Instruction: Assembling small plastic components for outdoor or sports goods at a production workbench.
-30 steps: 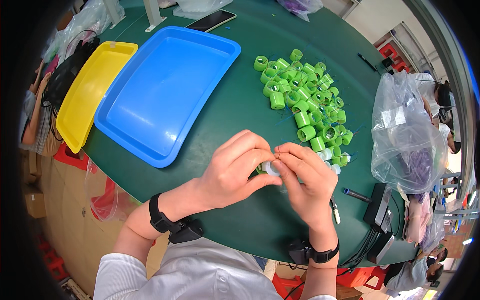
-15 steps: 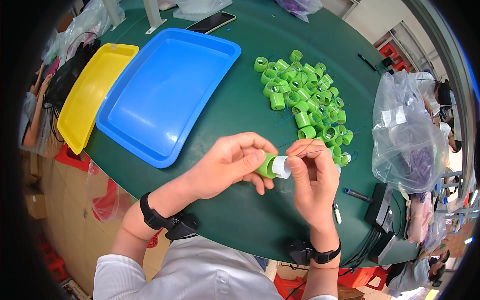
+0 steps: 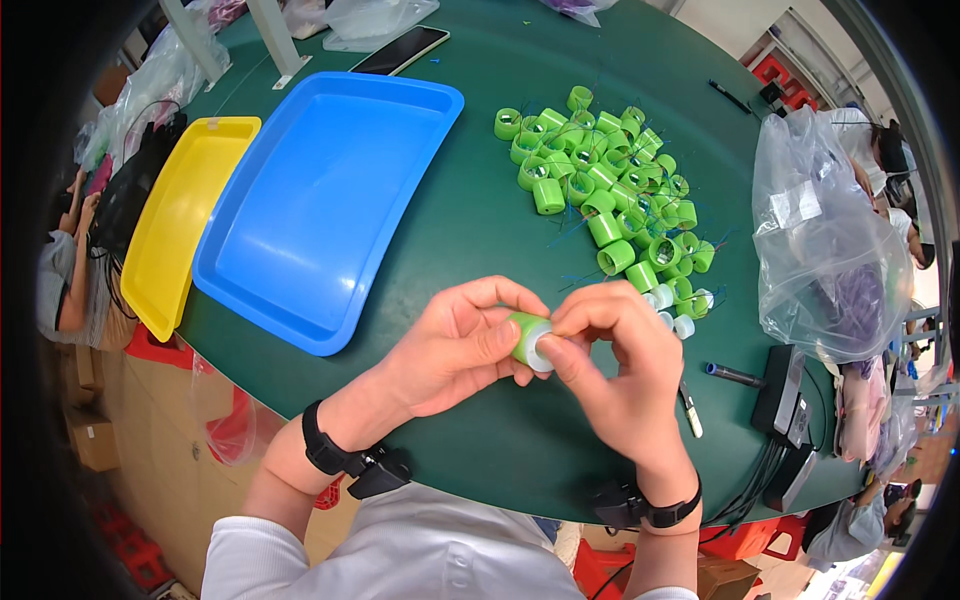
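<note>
My left hand point(image 3: 450, 350) is closed round a short green plastic cylinder point(image 3: 523, 340), thumb on its near side. A translucent white insert point(image 3: 540, 355) sits mostly inside the cylinder's right end, only its rim end showing. The thumb and fingers of my right hand point(image 3: 625, 370) are closed against this white piece. Beyond my hands lies a pile of similar green cylinders point(image 3: 604, 231) with thin wires sticking out. Several small white round pieces point(image 3: 684, 326) lie at the pile's near right edge.
A blue tray point(image 3: 300, 200) overlaps a yellow tray point(image 3: 180, 220) at the left. A phone point(image 3: 402, 50) lies behind them. To the right are a clear plastic bag point(image 3: 825, 250), a black box-shaped device point(image 3: 778, 395) with cables, and a marker point(image 3: 691, 410). Other people are at the far sides.
The white insert has gone from sticking well out of the green cylinder to sitting mostly inside it. My right hand has moved left, up against the cylinder's end. The view has shifted slightly.
</note>
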The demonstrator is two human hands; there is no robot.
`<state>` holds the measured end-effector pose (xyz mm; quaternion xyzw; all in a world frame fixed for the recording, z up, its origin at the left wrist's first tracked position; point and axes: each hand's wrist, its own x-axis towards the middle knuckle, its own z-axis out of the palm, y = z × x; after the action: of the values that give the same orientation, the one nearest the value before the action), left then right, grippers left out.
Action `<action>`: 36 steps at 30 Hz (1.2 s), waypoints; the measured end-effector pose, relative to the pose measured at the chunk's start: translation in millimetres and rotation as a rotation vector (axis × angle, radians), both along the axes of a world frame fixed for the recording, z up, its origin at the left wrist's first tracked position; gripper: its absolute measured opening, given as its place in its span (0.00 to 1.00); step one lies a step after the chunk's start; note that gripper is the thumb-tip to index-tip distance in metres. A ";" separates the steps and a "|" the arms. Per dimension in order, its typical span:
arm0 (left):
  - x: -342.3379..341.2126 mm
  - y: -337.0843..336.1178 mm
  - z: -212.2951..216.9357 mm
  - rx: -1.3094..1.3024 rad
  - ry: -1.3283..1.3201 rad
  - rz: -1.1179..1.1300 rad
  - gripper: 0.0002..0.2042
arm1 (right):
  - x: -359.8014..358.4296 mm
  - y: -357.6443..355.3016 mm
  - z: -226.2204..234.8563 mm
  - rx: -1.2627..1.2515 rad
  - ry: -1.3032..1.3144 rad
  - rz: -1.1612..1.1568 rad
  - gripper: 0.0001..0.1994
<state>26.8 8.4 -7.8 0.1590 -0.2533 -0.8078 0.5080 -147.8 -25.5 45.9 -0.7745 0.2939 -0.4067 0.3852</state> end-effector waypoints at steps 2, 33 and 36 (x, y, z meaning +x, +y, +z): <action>-1.5 1.1 -0.9 -0.002 0.014 -0.008 0.16 | -1.0 -3.0 -4.2 0.122 -0.088 0.013 0.06; -9.9 10.8 -2.0 -0.018 0.042 -0.112 0.22 | -17.3 4.1 17.4 0.087 -0.008 0.038 0.07; -10.3 10.5 -0.4 -0.024 0.037 -0.112 0.23 | -13.4 8.6 15.6 0.092 -0.051 0.022 0.07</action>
<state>16.5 18.9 -8.3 0.1234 -0.2621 -0.8347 0.4682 -161.2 -16.9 61.5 -0.7486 0.2938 -0.4079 0.4323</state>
